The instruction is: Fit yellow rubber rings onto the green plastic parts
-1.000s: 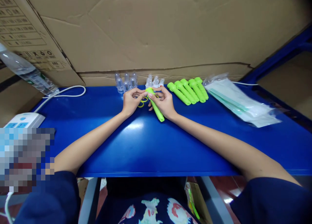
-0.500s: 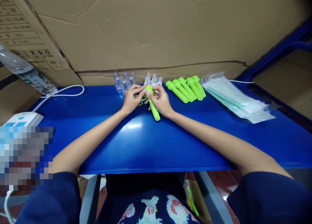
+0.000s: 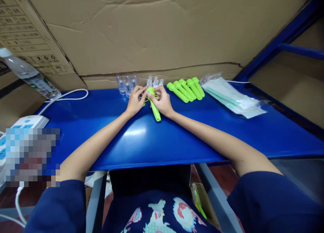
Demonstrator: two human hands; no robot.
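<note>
My right hand [image 3: 162, 103] grips a bright green plastic tube [image 3: 154, 107] near its top end, its lower end pointing toward me over the blue table [image 3: 162, 138]. My left hand [image 3: 136, 100] pinches at the tube's top with thumb and forefinger. A yellow ring [image 3: 141, 100] lies under my left fingers; I cannot tell if they hold it. Just behind my hands stand small clear caps [image 3: 126, 84]. To the right lies a row of several more green tubes [image 3: 184, 88].
Clear plastic bags with pale green contents [image 3: 231, 97] lie at the right. A water bottle [image 3: 27, 76] leans at the far left, with a white cable [image 3: 66, 95] and a white power strip [image 3: 27, 122]. Cardboard [image 3: 157, 33] walls the back. A blue frame rail [image 3: 283, 33] runs at the right.
Both hands and the tube shifted slightly up and left in view as the camera turned right and tipped down. The grip on the tube looks the same.
</note>
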